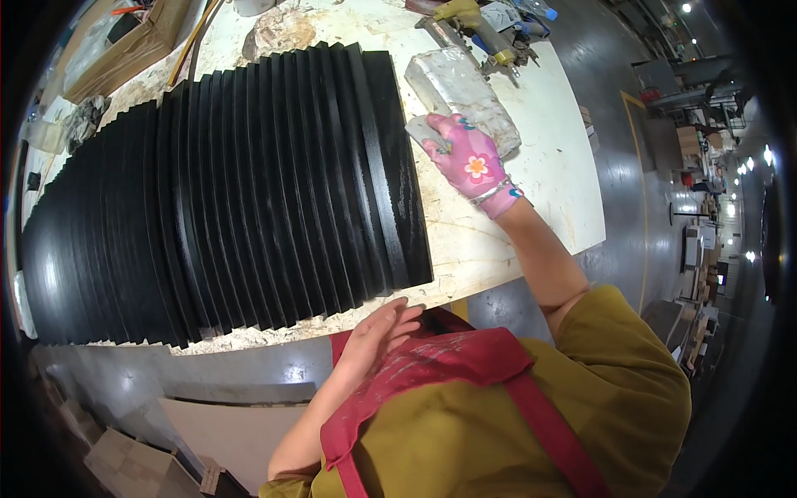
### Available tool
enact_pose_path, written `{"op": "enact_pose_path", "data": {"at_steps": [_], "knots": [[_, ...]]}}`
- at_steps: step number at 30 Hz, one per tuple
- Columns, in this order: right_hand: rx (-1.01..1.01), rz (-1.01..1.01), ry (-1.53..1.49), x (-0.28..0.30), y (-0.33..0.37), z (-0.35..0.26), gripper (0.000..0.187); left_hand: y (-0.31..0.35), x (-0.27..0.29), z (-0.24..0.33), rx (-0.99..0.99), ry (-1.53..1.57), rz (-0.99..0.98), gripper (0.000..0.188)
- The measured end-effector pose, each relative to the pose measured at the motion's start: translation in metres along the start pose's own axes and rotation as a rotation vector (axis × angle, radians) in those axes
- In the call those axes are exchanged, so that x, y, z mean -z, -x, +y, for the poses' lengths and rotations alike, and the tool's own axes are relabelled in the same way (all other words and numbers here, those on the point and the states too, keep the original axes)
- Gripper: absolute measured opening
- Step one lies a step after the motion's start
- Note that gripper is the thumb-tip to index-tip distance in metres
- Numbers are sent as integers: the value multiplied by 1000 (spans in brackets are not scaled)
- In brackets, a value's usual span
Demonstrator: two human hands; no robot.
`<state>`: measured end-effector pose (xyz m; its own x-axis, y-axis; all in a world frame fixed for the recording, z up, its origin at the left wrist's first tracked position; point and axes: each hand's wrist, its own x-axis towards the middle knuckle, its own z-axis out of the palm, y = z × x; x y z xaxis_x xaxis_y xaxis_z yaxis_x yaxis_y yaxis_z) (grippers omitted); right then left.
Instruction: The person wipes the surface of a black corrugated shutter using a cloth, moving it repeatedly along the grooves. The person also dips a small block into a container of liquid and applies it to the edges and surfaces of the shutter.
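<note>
A long row of black boards (257, 183) lies fanned out and overlapping on the white worktable (564, 187). My right hand (473, 162), in a pink glove with a flower print, is closed around a small pale grey flat piece (422, 133), just right of the last board. Its exact kind I cannot make out. Behind that hand rests a whitish, plastic-wrapped block (461, 87). My bare left hand (380, 332) is at the table's front edge, below the right end of the row. Its fingers are stretched out and it holds nothing visible.
A yellowish nail gun (477, 29) lies at the far right corner among other small items. At the far left stands an open cardboard box (124, 54), with crumpled grey cloth (85, 120) nearby. Brown cartons (141, 465) are on the floor at the lower left.
</note>
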<state>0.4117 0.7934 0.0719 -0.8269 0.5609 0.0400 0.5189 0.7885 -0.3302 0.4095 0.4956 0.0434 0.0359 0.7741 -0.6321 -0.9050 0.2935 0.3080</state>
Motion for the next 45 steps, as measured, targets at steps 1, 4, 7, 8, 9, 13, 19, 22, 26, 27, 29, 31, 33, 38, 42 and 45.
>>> {"op": "enact_pose_path", "data": {"at_steps": [1, 4, 7, 8, 9, 13, 19, 22, 26, 27, 29, 31, 33, 38, 42, 45], "knots": [[0, 5, 8, -1, -1, 0, 35, -3, -1, 1, 22, 8, -29, 52], [44, 16, 19, -4, 5, 0, 35, -5, 0, 1, 31, 21, -31, 53], [49, 40, 5, -6, 7, 4, 35, -6, -1, 1, 28, 8, -22, 52], [37, 42, 23, -6, 6, 2, 34, -7, -2, 1, 28, 4, -20, 52], [26, 43, 41, -5, 6, 1, 33, -7, -3, 1, 26, 3, -10, 51], [22, -36, 16, 1, 7, 5, 33, -8, -4, 1, 18, 8, 9, 50], [81, 45, 35, -1, 7, 3, 35, -8, -4, 0, 11, 33, 6, 50], [79, -36, 8, 10, 8, 6, 39, -7, -1, -1, 22, 44, 12, 49], [150, -41, -222, 25, -13, 5, 42, -3, -2, 0, 1, 41, 6, 48], [156, -42, -227, 22, -21, 3, 42, -1, -2, 1, -4, 42, 11, 48], [312, 85, -124, 13, -43, -4, 43, 3, -2, 0, -46, 70, 42, 48], [365, -22, -234, 11, -73, -13, 41, 7, -3, -1, -68, 108, 56, 47], [472, 37, -279, -4, -104, -20, 51, 7, -4, -2, -97, 144, 70, 46], [495, 51, -167, -17, -166, -41, 36, 6, -9, -5, -146, 60, 101, 52], [558, -26, -13, -11, -173, -48, 26, 6, -9, -3, -157, 40, 132, 51], [560, -366, 343, 12, -143, -73, 33, 7, -5, -2, -169, -25, 147, 50]]}}
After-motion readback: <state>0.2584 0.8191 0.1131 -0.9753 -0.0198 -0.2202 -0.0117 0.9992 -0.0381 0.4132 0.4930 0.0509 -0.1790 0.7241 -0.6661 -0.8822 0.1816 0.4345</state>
